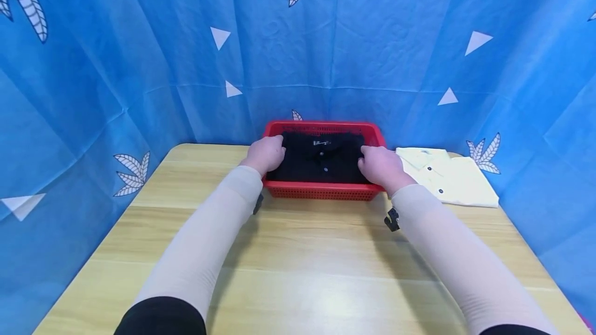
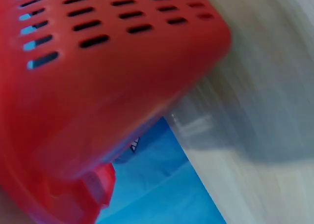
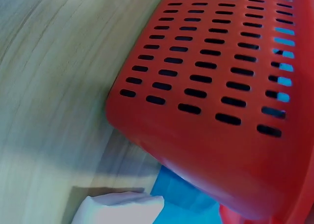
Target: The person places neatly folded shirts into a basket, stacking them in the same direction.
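Observation:
A red plastic basket point(image 1: 321, 186) with slotted walls stands at the far side of the table, close to the curtain. Inside it lies a folded black shirt point(image 1: 302, 162), with buttons and a small light print showing on top. My left hand point(image 1: 265, 154) grips the left end of the basket rim, fingers curled over it. At the opposite end, my right hand point(image 1: 381, 165) grips the rim the same way. Both wrist views are largely filled by the basket's perforated wall point(image 2: 113, 81), and the hands themselves are mostly out of sight there.
A folded cream shirt point(image 1: 458, 177) with dark buttons lies right of the basket; its edge point(image 3: 120, 211) shows low in the right wrist view. Blue patterned curtain point(image 1: 288, 56) hangs behind and at both sides of the wooden table point(image 1: 316, 273).

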A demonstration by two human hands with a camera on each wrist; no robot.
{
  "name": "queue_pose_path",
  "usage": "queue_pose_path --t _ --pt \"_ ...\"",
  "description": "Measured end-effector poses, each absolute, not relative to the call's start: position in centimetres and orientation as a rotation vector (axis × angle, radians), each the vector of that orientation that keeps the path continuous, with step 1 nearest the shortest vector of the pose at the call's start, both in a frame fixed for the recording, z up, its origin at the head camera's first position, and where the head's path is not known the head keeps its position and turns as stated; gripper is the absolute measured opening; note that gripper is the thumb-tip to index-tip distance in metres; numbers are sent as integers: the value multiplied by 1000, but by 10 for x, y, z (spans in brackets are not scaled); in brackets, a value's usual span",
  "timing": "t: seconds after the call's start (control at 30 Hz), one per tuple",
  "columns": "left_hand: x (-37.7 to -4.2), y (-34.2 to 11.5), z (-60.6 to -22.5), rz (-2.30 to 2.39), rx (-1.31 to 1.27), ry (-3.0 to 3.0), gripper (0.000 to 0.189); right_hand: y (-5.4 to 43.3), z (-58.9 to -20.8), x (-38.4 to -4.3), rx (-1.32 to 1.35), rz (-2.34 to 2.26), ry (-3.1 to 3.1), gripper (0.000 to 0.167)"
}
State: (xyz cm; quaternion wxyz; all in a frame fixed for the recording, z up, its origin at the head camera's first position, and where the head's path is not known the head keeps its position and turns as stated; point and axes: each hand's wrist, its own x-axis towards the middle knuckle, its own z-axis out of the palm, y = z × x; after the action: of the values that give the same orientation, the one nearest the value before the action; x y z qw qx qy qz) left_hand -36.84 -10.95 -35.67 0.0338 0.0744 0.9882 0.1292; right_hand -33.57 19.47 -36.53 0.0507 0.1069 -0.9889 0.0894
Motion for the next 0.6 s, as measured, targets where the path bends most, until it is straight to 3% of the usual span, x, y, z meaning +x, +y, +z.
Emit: queue_pose_path --t 0.17,0.37,0.6 --pt "-366 -111 -363 302 237 3116 54 195 -367 -335 295 211 -3036 39" --pt "-360 -118 -366 297 293 3180 65 203 -366 -335 234 335 -3018 67" --pt "-348 -121 -365 318 354 3209 63 224 -366 -330 189 520 -2933 56"
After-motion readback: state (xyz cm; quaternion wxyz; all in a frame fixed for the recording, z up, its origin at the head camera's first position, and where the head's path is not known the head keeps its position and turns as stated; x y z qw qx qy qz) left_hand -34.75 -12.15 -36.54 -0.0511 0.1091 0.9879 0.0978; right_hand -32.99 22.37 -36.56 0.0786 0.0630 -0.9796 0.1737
